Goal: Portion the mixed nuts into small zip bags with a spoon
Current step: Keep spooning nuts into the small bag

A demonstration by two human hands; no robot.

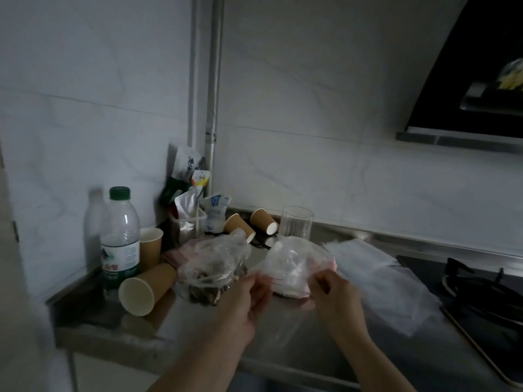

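Observation:
A clear plastic bag of mixed nuts [210, 278] lies on the steel counter [283, 335], left of centre. Just to its right, both hands hold up a small clear zip bag [291, 267] with a red seal strip. My left hand [249, 295] pinches its left edge and my right hand [334, 292] pinches its right edge. A stack of flat clear zip bags [382, 281] lies on the counter to the right. No spoon is visible.
A water bottle [120, 236] stands at the left among several brown paper cups, some tipped over [147, 288]. A glass [295, 226], snack packets [195, 205] and a gas hob [486, 301] at the right edge crowd the counter. A range hood [467, 94] hangs above.

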